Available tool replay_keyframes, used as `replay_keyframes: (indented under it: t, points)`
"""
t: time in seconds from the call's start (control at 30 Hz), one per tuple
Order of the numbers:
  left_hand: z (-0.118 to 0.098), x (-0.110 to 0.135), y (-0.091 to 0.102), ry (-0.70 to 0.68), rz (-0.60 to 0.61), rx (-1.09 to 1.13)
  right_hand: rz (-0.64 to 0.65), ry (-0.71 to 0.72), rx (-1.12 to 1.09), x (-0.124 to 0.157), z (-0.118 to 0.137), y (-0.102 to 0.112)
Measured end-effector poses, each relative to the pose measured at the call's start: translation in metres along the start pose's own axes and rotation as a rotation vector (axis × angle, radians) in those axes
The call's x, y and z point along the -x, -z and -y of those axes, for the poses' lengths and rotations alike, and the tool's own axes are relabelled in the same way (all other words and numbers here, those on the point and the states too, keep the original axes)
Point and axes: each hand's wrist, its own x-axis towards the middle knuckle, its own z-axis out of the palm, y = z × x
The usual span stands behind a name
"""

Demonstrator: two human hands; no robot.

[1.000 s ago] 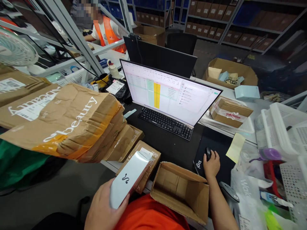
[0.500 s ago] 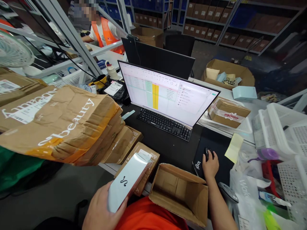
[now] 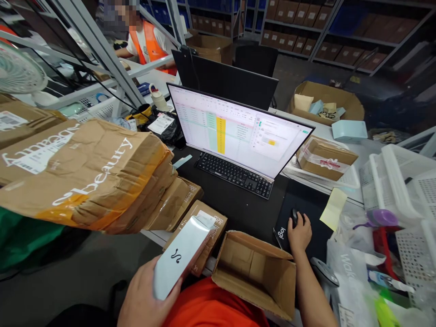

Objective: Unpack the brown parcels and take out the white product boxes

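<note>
My left hand [image 3: 145, 297] grips a slim white product box [image 3: 180, 257] with a small black squiggle mark, held low over my lap near the desk edge. My right hand [image 3: 299, 234] rests curled over a black computer mouse [image 3: 294, 218] on a black mouse pad [image 3: 306, 213]. An open empty cardboard box [image 3: 255, 272] lies between my arms. Ahead stand a monitor [image 3: 238, 131] showing a spreadsheet and a black keyboard [image 3: 233, 175].
Stacked brown "beauty" mailer boxes [image 3: 88, 177] fill the left. White plastic baskets [image 3: 398, 181], a taped parcel [image 3: 325, 156] and a yellow sticky note [image 3: 333, 209] sit right. A person in an orange vest [image 3: 146, 41] works at the far desk. Shelving lines the back.
A small window with a yellow mark has appeared on the right of the screen. Both hands stay nearly still; the view shifted slightly.
</note>
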Motion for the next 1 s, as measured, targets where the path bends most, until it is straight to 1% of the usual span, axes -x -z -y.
replay_keyframes:
  t: [0.43, 0.6, 0.83, 1.0]
  points:
    - [0.0022, 0.0001, -0.0019, -0.004, 0.010, -0.007, -0.042, -0.017, 0.035, -0.0004, -0.0006, 0.0001]
    - [0.0049, 0.0005, -0.0030, -0.010, -0.006, -0.001, -0.057, -0.026, 0.028, -0.0002, -0.0013, -0.0010]
    - [0.0043, 0.0001, -0.0026, -0.029, -0.006, 0.015, -0.041, -0.021, 0.038, 0.0005, -0.0009, -0.0004]
    - [0.0072, 0.0003, -0.0059, -0.034, -0.032, 0.019, -0.032, -0.021, 0.056, 0.0004, -0.0004, -0.0007]
